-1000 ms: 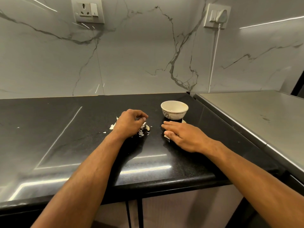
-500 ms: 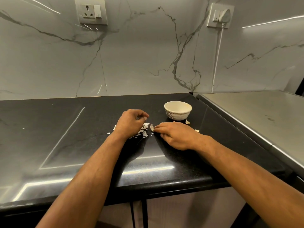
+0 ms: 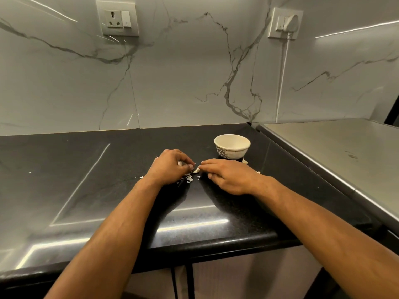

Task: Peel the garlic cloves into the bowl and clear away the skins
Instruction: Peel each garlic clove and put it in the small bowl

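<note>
A small cream bowl (image 3: 232,146) with a patterned side stands on the black counter (image 3: 86,180). My left hand (image 3: 169,167) lies just left of it with fingers curled over a heap of garlic skins (image 3: 188,178), some held under its fingertips. My right hand (image 3: 228,175) lies flat on the counter with straight fingers pointing left, their tips touching a pale skin piece (image 3: 196,170) between the two hands. Two more skin bits lie by the bowl's foot (image 3: 245,161) and behind my right hand (image 3: 258,172).
A steel-topped appliance (image 3: 334,152) stands flush to the right of the counter. The marble wall behind carries a socket (image 3: 117,18) and a plugged-in white cable (image 3: 282,67). The counter's front edge runs under my forearms.
My right hand slid left across the counter from beside the bowl until its fingertips met my left hand, pushing a skin piece along. My left hand stayed on the heap.
</note>
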A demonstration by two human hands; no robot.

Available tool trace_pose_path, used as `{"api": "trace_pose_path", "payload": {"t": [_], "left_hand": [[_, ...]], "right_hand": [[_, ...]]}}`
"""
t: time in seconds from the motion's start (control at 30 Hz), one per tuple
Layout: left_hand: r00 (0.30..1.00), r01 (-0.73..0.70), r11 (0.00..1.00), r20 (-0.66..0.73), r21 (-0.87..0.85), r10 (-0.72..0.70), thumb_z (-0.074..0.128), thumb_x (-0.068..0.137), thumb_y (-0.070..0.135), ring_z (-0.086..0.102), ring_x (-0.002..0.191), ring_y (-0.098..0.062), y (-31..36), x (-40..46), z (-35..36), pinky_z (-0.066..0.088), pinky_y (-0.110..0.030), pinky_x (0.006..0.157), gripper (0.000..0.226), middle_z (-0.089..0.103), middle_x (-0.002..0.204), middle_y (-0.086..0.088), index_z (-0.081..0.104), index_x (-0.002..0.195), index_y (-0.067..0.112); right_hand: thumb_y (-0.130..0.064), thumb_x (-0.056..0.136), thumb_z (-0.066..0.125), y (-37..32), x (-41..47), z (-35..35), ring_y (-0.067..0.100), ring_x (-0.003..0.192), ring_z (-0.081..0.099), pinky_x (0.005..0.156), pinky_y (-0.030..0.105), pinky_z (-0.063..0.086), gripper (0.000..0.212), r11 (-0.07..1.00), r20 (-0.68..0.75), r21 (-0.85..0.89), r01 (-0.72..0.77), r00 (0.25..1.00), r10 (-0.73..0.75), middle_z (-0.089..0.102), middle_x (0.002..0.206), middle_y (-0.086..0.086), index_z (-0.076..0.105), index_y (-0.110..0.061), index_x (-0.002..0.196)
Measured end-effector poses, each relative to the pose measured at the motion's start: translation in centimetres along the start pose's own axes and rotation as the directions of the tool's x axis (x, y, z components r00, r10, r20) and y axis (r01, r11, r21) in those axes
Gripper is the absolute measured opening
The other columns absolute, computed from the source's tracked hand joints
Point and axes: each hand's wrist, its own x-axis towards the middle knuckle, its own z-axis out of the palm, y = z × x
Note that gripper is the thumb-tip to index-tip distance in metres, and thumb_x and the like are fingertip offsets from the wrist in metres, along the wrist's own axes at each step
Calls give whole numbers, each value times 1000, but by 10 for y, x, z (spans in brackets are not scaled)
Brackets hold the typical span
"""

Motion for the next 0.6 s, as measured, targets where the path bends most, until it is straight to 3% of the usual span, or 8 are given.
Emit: {"api": "trace_pose_path", "payload": {"t": [0.1, 0.27, 0.47, 0.6], "left_hand": [[1000, -21, 1000, -18, 1, 21, 72, 85, 32, 60, 104, -13, 1, 0, 1, 48, -42, 94, 7, 66, 109, 7, 77, 87, 30], [999, -44, 993, 5, 107, 43, 71, 85, 35, 53, 115, -15, 3, 1, 5, 44, -41, 97, 6, 65, 114, 10, 76, 88, 33], [988, -145, 935, -1, 324, 154, 64, 90, 39, 41, 127, -14, 24, -2, 16, 32, -37, 101, 16, 61, 120, 13, 74, 99, 32], [977, -212, 931, 51, 296, 207, 65, 90, 40, 38, 130, -12, 44, -1, 27, 29, -37, 105, 17, 60, 121, 14, 74, 102, 34]], "right_hand": [[-24, 104, 41, 15, -14, -3, 11, 140, 36, 112, 31, 31, 40, 996, -102, 72, -58, 993, 65, 41, 152, -10, 47, -25, 144], [-17, 100, 49, 46, -50, -5, 15, 124, 53, 102, 35, 43, 34, 961, -244, 220, -167, 944, 220, 59, 136, -7, 61, -23, 132], [-24, 103, 45, 62, -68, -3, 16, 130, 48, 105, 28, 34, 37, 887, -187, 357, -292, 908, 374, 53, 143, -2, 55, -20, 138], [-27, 104, 40, 60, -67, -2, 17, 138, 41, 111, 32, 32, 42, 893, -123, 327, -310, 923, 365, 44, 151, -1, 44, -21, 146]]}}
